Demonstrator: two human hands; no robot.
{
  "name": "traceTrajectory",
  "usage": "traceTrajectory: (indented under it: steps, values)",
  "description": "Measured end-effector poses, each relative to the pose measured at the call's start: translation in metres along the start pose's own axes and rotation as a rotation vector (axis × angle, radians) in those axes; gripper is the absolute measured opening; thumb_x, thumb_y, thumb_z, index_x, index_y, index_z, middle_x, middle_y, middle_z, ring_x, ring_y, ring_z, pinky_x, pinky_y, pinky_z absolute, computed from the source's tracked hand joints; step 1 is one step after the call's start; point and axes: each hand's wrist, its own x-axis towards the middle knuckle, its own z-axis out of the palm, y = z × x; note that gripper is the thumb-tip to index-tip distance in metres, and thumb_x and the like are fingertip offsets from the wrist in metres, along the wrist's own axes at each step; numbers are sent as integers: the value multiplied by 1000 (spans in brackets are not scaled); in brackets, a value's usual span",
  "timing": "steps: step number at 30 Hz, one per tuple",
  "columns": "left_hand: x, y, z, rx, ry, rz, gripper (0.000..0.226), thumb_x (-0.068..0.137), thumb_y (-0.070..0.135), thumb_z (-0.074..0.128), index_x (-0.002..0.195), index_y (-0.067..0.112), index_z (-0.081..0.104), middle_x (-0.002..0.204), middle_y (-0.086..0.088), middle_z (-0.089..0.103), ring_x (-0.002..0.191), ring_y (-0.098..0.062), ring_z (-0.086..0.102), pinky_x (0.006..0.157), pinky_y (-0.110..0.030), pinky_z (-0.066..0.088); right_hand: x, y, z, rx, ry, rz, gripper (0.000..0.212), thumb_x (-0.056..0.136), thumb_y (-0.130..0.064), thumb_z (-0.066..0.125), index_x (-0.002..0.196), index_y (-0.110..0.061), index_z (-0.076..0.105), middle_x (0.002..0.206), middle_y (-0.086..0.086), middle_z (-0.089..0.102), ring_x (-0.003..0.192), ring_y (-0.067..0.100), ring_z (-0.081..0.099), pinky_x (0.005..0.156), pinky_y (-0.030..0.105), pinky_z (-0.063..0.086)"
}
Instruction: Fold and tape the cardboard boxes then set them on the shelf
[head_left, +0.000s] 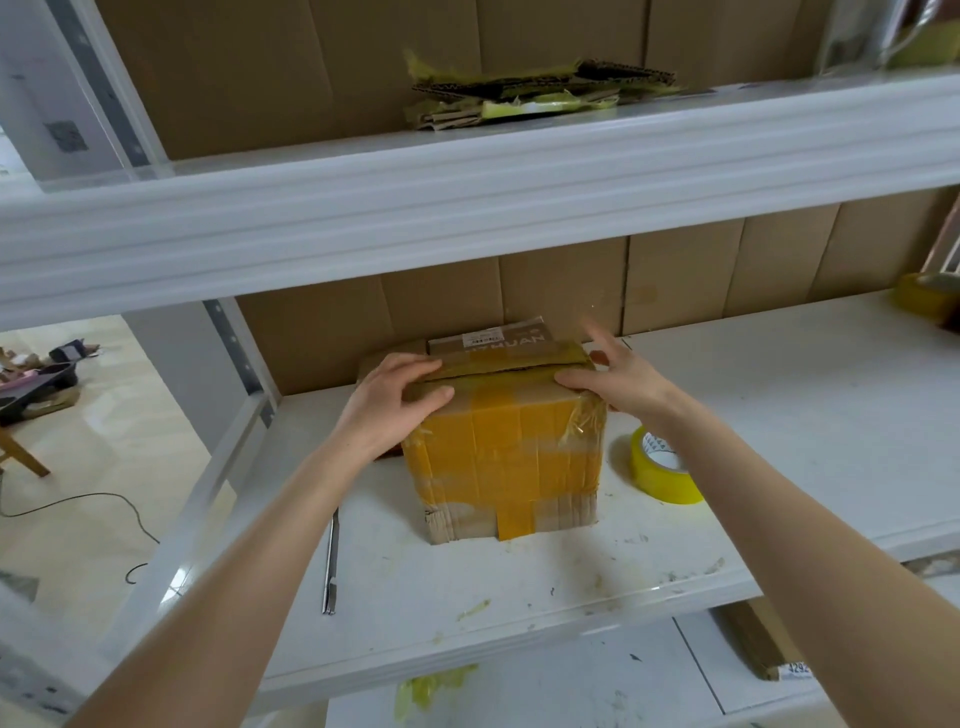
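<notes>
**Box on shelf, top flaps not taped yet**

I've got the cardboard box (501, 447) standing on the middle shelf (727, 467), near the front edge, roughly centre. Its near face is already covered in brown tape, so the body looks folded and partly sealed.

Left hand (397, 397) is flat on the near-left top corner, fingers spread over the flap, pressing down, not clamped. Right hand (618, 376) is at the near-right top corner, thumb on the flap edge, fingers loose and apart, slightly blurred. Neither hand holds anything.

Top flaps are folded in, but a dark gap shows along the seam, so my read is the top still needs closing and taping.

Yellow tape roll (662, 467) lies on the shelf just right of the box, untouched. A second roll (927, 296) sits far right. A thin metal tool (331, 561) lies near left of the box, possibly a cutter, can't tell.

Flattened cardboard scraps (524, 96) on the upper shelf; more boxes may remain
</notes>
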Motion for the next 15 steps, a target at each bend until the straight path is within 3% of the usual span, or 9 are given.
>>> traceTrajectory:
  steps: [2,3,4,7,9,11,15]
  values:
    - [-8,1,0,-11,-95,-56,86,70,77,45,144,37,34,154,14,23,141,-17,25,111,-46,31,1,-3,5,-1,-9,2,54,86,-38,67,137,-40,48,115,-12,62,96,-3,61,75,17,44]
    - [-10,4,0,-11,-124,-65,98,63,81,45,148,35,28,157,13,16,143,-18,21,113,-47,29,1,-5,8,3,5,6,47,86,-38,67,132,-40,54,109,-12,64,83,-5,62,65,14,43]
    - [-13,6,0,20,-145,-63,107,58,82,46,150,33,22,159,13,9,144,-18,18,114,-47,28,0,-6,9,3,23,6,45,86,-40,66,129,-41,56,113,-11,63,82,-3,61,60,14,42]
    - [-19,13,-1,132,-164,-56,119,52,82,48,152,29,12,160,11,3,145,-18,14,115,-44,26,-7,-5,5,-45,-17,-11,61,79,-58,67,136,-44,48,140,-10,46,116,13,53,65,20,45]
    - [-21,15,-3,139,-143,-53,117,54,81,48,152,27,15,160,8,7,145,-18,16,116,-42,25,-12,-5,-2,-113,-141,-9,85,67,-68,67,143,-44,36,151,-8,33,131,22,42,81,31,49]
    - [-24,17,-6,120,-132,-40,112,55,81,47,151,29,20,160,5,11,144,-20,19,115,-43,26,-16,-8,-6,-161,-198,-23,100,59,-67,70,146,-42,30,155,-6,28,136,24,36,101,42,44]
    - [-32,16,-5,129,-172,-28,100,56,83,44,146,47,20,160,2,6,145,-26,16,112,-46,27,-16,-3,-1,-131,-145,-112,91,62,-58,76,143,-40,39,151,-8,36,137,17,34,100,28,32]
